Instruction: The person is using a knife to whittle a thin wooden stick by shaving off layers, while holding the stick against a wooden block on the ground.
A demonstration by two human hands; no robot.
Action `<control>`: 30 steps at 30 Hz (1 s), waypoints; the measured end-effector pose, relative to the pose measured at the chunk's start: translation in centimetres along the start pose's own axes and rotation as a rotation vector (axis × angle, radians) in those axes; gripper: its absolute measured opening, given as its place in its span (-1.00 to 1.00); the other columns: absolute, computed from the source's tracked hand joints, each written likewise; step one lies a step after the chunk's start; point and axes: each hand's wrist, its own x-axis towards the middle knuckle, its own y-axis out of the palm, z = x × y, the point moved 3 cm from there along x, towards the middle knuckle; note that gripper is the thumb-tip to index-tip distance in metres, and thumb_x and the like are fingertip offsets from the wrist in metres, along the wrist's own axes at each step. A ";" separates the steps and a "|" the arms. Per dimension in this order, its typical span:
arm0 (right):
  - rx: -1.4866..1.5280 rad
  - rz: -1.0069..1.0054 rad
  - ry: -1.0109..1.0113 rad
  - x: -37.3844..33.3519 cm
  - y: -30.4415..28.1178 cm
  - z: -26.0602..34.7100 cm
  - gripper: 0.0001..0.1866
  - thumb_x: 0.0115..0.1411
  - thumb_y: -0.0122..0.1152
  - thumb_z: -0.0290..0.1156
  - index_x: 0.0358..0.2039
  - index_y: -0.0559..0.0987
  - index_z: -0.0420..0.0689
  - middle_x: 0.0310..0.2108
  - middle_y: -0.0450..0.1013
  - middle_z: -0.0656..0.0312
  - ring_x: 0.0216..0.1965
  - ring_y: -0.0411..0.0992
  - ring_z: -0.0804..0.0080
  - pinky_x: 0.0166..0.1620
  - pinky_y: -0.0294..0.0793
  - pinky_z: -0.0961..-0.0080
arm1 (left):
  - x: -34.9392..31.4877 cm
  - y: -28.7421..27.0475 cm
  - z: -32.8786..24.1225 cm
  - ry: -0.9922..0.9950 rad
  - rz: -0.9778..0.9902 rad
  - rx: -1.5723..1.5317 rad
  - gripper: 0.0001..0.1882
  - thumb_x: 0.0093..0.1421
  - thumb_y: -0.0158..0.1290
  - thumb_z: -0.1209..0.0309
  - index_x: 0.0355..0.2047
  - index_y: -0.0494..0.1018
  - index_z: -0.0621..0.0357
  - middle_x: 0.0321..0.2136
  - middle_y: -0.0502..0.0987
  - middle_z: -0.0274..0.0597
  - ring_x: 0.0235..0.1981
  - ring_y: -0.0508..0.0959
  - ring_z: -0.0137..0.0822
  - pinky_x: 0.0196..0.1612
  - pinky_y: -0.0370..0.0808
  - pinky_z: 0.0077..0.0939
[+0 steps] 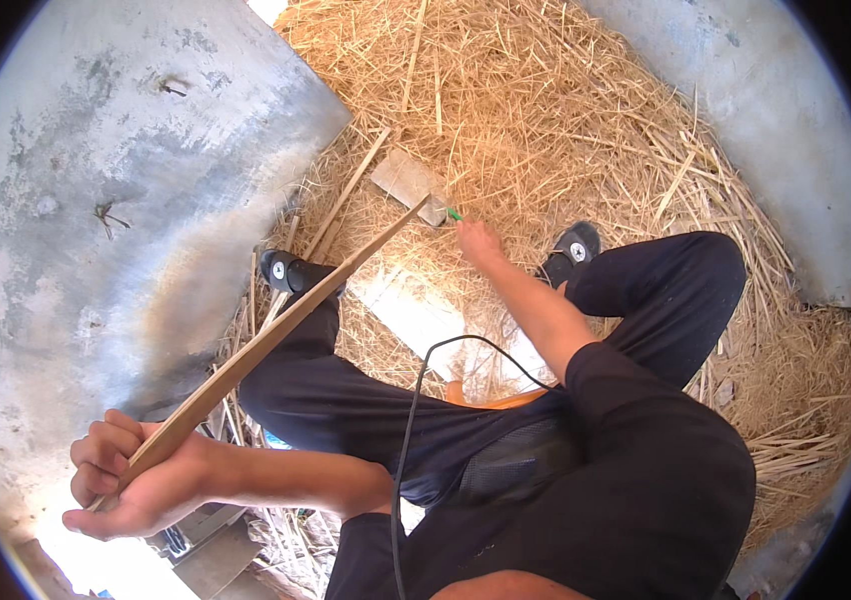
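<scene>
In my left hand (136, 470), closed at the lower left, lies the near end of a long flat strip of bamboo or wood (276, 335). The strip slants up and away from me, its far tip over a grey-brown block (406, 180) on the straw. My right hand (479, 243) is closed beside that tip. A small green tool (455, 214), perhaps the handle of a knife, pokes out of its fingers. Whatever blade it has is too small to make out. The tool is close to the block's near end.
Straw and thin shavings (546, 110) cover the floor. A weathered grey wall (136, 170) rises at the left, another (746, 80) at the far right. My sandalled feet flank the block, and a black cable (414, 410) crosses my lap. Loose strips (351, 190) lie left of the block.
</scene>
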 end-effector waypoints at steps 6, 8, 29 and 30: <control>0.465 0.350 0.316 -1.8 -0.6 -0.9 -0.54 0.28 -0.32 -0.16 -0.16 0.46 -0.25 -0.30 0.46 -0.15 -0.19 0.45 0.01 -0.16 0.41 0.15 | 1.2 1.2 1.4 -0.023 0.023 0.002 -0.50 0.26 -0.28 0.00 -0.72 -0.09 -0.08 -0.76 -0.08 -0.44 -0.74 -0.13 -0.57 -0.63 -0.20 -0.62; 0.581 0.346 0.302 -2.0 -0.2 -1.6 -0.57 0.28 -0.33 -0.15 -0.25 0.44 -0.24 -0.36 0.42 -0.11 -0.27 0.41 0.07 -0.24 0.37 0.18 | 1.4 1.3 1.7 -0.033 0.035 -0.021 -0.50 0.26 -0.29 0.00 -0.73 -0.09 -0.08 -0.76 -0.07 -0.43 -0.74 -0.13 -0.56 -0.62 -0.20 -0.61; 0.566 0.013 -0.482 -17.6 -14.9 12.9 -0.69 0.30 -0.23 -0.28 -0.48 0.31 -0.24 -0.81 0.22 -0.03 -0.79 0.22 0.09 -0.61 0.20 0.18 | -0.2 1.0 -0.8 -0.029 -0.037 0.035 -0.54 0.24 -0.34 0.06 -0.75 -0.06 -0.05 -0.77 0.01 -0.37 -0.71 -0.05 -0.51 -0.61 -0.11 -0.61; 0.587 0.038 -0.501 -18.2 -14.8 12.6 -0.69 0.30 -0.22 -0.28 -0.47 0.32 -0.24 -0.81 0.22 -0.04 -0.79 0.22 0.08 -0.61 0.20 0.17 | -0.3 1.0 -0.9 -0.029 -0.041 0.050 -0.56 0.24 -0.36 0.12 -0.75 -0.05 -0.06 -0.78 0.01 -0.37 -0.71 -0.04 -0.51 -0.60 -0.09 -0.61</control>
